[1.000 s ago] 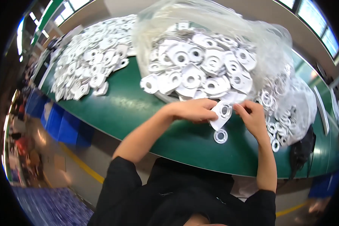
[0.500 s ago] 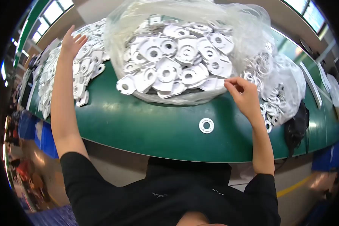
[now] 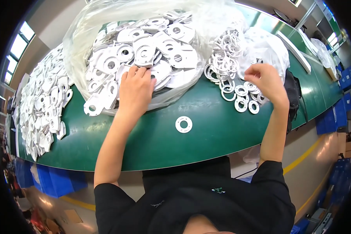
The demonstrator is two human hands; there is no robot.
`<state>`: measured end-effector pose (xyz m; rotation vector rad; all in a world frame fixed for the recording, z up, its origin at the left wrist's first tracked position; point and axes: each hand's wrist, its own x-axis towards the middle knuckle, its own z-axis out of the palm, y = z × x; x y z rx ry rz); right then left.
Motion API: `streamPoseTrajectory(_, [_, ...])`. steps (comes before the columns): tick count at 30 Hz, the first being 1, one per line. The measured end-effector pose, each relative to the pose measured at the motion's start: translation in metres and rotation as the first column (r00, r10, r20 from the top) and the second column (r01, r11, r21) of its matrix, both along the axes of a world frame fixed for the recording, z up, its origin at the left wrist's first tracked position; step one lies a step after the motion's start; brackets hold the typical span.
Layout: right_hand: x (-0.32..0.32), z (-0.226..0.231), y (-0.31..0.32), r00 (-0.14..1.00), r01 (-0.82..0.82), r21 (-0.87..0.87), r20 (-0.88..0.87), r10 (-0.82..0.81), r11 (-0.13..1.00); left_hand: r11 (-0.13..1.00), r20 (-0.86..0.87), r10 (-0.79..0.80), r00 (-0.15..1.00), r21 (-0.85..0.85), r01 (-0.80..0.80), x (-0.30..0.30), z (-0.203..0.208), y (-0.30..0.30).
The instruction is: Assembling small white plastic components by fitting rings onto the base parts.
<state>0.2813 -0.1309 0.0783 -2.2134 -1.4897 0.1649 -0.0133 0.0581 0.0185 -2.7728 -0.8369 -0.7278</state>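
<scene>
Two hands over green table (image 3: 152,144), left hand (image 3: 135,90) fingers spread on bagged plates (image 3: 144,54), right hand (image 3: 266,81) fingers curled above rings (image 3: 243,97)

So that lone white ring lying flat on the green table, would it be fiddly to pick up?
Probably. The white ring looks thin and lies flat on the green table, so fingertips would likely need to lift an edge. It seems light and fairly stiff. Flat like this, it should slide rather than roll.

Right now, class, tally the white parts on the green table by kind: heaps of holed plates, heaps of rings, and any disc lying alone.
plate heaps: 2, one in the clear bag, one loose at the left
ring heap: 1
lone disc: 1
Total: 4
</scene>
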Motion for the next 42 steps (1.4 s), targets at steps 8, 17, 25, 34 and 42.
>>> streamPoseTrajectory(8, [0.007,-0.037,-0.010,0.982,-0.048,-0.194,0.170,0.082,0.980,1.000,0.042,0.017,0.999,-0.010,-0.016,0.004,-0.007,0.007])
streamPoseTrajectory(17, [-0.039,0.012,0.039,0.970,-0.233,0.387,0.024,0.242,0.892,0.972,0.143,0.059,0.988,-0.232,-0.024,0.000,-0.002,0.011])
streamPoseTrajectory(25, [-0.101,-0.049,0.070,0.888,-0.400,0.710,0.145,0.436,0.580,0.983,0.524,0.008,0.852,-0.161,0.090,0.003,0.016,-0.012])
streamPoseTrajectory(34, [-0.126,-0.066,0.066,0.866,-0.480,0.624,0.224,0.447,0.617,-0.414,0.481,0.586,0.652,-0.515,0.751,0.007,0.009,-0.064])
streamPoseTrajectory(42, [-0.074,-0.055,0.073,0.899,-0.093,0.608,-0.288,0.329,0.788,-0.121,0.574,0.347,0.741,-0.757,0.643,0.005,-0.005,-0.051])
